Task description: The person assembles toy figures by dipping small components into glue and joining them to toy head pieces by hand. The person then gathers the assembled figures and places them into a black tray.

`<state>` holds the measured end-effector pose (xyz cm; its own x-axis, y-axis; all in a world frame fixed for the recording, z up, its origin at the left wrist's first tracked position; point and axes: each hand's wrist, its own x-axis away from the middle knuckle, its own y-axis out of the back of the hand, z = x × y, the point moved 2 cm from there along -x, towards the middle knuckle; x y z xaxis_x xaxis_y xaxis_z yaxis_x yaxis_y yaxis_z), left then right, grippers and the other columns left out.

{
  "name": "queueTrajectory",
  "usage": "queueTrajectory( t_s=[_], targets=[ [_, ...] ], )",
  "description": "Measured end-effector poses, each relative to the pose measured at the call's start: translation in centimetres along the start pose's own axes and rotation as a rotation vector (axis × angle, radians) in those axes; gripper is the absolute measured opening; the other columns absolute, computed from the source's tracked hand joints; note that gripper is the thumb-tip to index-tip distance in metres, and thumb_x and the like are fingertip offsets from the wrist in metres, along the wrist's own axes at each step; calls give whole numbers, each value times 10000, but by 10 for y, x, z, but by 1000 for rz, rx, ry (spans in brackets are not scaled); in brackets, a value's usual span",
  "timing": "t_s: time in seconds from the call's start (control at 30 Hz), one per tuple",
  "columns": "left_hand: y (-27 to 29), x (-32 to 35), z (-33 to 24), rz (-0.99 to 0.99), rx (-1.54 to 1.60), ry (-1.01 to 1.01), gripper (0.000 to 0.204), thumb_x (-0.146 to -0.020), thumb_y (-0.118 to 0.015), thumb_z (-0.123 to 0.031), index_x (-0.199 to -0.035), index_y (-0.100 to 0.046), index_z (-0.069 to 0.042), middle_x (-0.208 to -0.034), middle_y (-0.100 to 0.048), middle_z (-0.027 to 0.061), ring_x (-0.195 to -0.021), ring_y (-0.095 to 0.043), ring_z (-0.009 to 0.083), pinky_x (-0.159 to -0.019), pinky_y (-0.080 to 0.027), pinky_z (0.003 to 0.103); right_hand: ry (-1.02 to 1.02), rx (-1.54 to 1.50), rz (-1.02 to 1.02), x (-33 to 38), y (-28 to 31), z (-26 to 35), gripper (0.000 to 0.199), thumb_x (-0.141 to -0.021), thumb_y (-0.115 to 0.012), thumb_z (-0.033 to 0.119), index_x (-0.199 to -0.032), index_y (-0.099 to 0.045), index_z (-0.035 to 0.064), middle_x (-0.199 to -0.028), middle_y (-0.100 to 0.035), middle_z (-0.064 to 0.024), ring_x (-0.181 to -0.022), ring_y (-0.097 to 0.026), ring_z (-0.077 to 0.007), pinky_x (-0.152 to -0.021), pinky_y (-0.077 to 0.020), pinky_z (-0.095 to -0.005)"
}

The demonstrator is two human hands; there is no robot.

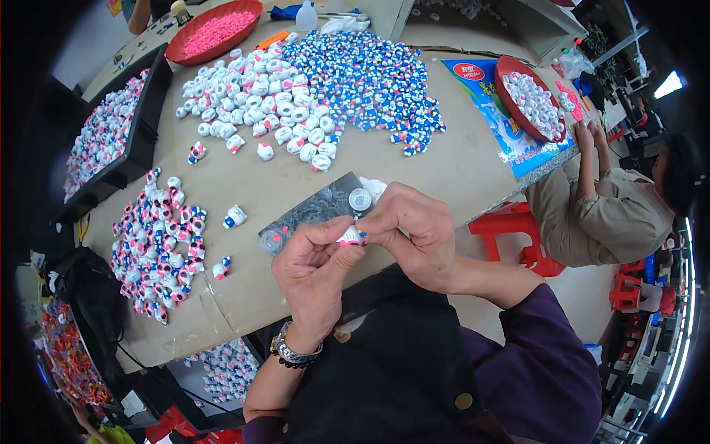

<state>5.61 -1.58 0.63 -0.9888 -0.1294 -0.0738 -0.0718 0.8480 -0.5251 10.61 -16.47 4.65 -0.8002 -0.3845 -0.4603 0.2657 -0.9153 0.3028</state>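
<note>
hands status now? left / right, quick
Left hand: closed, pinching a small white toy piece at the fingertips.
Right hand: closed, fingers pinched on the same small piece from the other side.

Both hands met over the near edge of the table (414, 159), the left hand (314, 270) to the left of the right hand (414, 229), with a small toy piece (350, 236) pinched between their fingertips. Just behind them lay a flat tray (314, 211) on the table. Farther back spread a heap of toy figures (310, 92). Another heap (159, 240) lay to the left. A bowl (214, 31) sat at the far left corner, and a second bowl (529, 96) at the right edge, beside a seated person (614, 203).
</note>
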Motion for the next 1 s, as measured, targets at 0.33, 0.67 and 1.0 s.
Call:
queueTrajectory(
  t_s=[0.33, 0.67, 1.0],
  targets=[
    [-15, -10, -20, 9, -82, -126, 249, -795, -701, 95, -1032, -628, 67, -1068, -642, 148, -928, -632, 142, -839, -522, 269, 197, 52, -46, -17, 8, 11, 99, -772, -719, -43, -836, -658, 0, -762, -629, -78, -671, -571, -168, -568, -456, -271],
    [-33, -18, -28, 9, -213, -179, 250, -779, -712, 104, -1012, -634, 62, -1071, -640, 158, -949, -621, 153, -837, -516, 278, 229, -52, -87, -26, 23, 7, 86, -788, -698, -60, -840, -660, -3, -764, -626, -77, -668, -573, -164, -565, -461, -274],
    [-20, -21, -50, -190, -118, -204, 220, -831, -692, 25, -1011, -568, 4, -1086, -635, 162, -937, -636, 193, -800, -516, 286, 415, 62, 108, -71, 21, 20, 173, -744, -695, -9, -913, -690, 27, -906, -678, -89, -722, -642, -225, -579, -505, -293]
  ],
)
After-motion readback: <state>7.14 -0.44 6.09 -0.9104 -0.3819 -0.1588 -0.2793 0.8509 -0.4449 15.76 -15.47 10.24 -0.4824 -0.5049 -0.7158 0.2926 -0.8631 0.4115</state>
